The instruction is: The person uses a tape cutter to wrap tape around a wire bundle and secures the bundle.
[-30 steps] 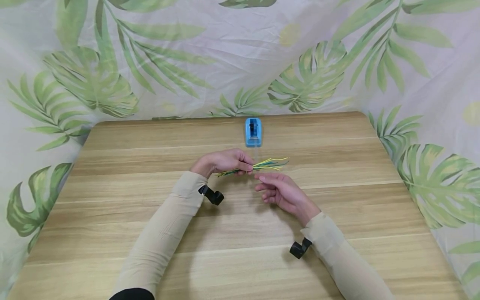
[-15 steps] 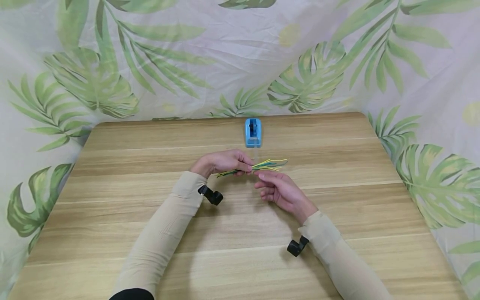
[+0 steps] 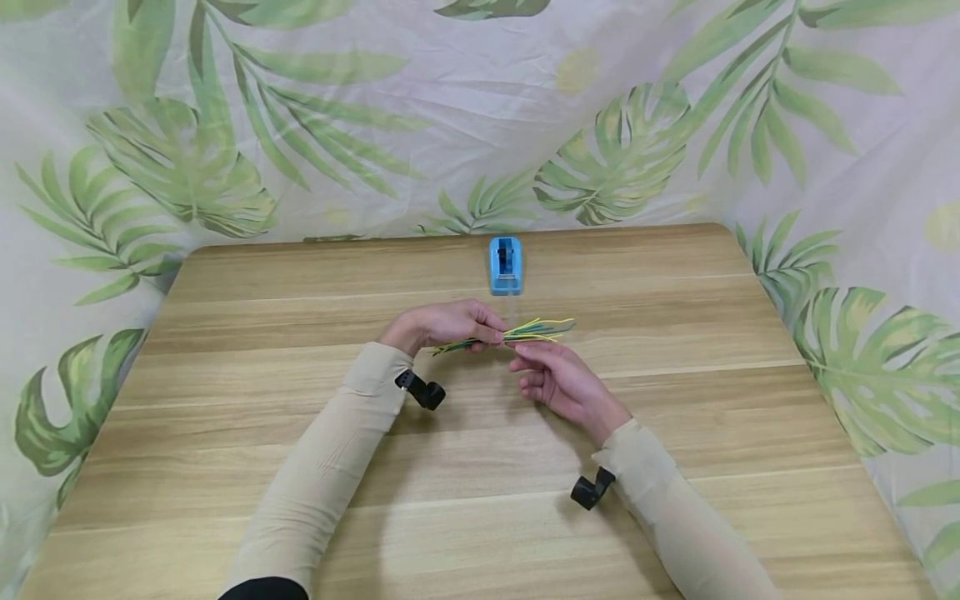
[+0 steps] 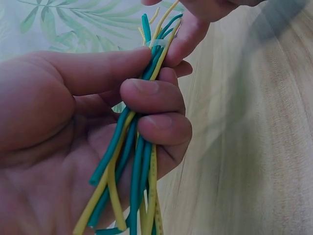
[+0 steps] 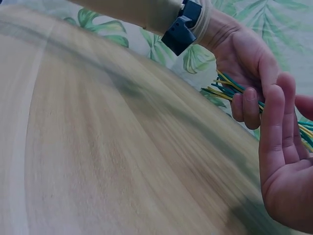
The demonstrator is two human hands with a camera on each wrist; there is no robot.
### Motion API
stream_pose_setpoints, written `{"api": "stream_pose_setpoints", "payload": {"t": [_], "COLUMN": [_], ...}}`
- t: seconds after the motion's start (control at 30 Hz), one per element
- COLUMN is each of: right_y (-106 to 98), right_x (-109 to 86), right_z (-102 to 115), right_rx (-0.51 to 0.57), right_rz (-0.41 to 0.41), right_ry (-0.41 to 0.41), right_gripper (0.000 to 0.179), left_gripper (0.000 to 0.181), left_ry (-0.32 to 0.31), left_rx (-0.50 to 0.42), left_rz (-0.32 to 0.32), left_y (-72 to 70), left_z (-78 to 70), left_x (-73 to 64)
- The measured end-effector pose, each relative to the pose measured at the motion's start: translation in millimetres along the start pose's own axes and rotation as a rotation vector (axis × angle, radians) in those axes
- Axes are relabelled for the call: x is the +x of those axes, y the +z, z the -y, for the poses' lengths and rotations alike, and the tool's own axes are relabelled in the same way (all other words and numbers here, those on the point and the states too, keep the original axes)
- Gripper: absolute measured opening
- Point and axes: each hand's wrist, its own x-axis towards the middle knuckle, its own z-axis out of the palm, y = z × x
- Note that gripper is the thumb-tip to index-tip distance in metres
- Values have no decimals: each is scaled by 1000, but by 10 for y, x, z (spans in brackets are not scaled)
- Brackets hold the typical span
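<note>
My left hand (image 3: 457, 323) grips a bundle of green and yellow wires (image 3: 536, 331) around its middle, above the table. Close up in the left wrist view, the wire ends (image 4: 139, 171) fan out below curled fingers (image 4: 159, 95). A clear strip of tape (image 3: 512, 310) runs from the blue tape dispenser (image 3: 506, 267) toward the bundle, and a pale piece of it lies across the wires. Just on the near side, my right hand (image 3: 562, 375) has thumb and forefinger together at the tape, seemingly pinching its end. The right wrist view hides those fingertips behind extended fingers (image 5: 276, 127).
The wooden table (image 3: 450, 517) extends around both hands, with the dispenser near its back edge. A leaf-patterned cloth (image 3: 480, 108) hangs behind and beside it. Black cameras (image 3: 422, 390) are strapped to both wrists.
My right hand has shifted slightly up and left, closer to the wires. The left hand keeps its grip with hardly any movement, and the dispenser stays in place.
</note>
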Motion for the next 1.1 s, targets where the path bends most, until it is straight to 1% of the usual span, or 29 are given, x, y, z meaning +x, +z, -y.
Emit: {"api": "stream_pose_setpoints", "payload": {"t": [0.1,0.27,0.4,0.53,0.67,0.87,1.1], "right_y": [-16,-34,-45,-65,-95,-115,-100], "right_x": [25,72,120,160,175,194,224], "right_z": [5,17,41,86,134,166,161], "right_rx": [47,105,99,93,92,76,25], "right_rz": [13,8,-5,-43,-58,-58,-62], "right_ry": [13,53,83,117,131,136,121], "right_gripper": [17,30,45,60,68,60,35], "left_gripper": [26,26,27,29,31,29,21], "left_ry": [-5,-21,-34,-39,-47,-53,-34], "left_rx": [0,20,68,118,143,174,190], "left_rz": [-7,8,13,2,-8,-30,-38], "left_y": [-1,-9,-24,-35,-28,-9,-6], "left_z": [2,10,10,7,0,-15,-8], "left_x": [-2,-5,-13,-18,-11,-5,14]}}
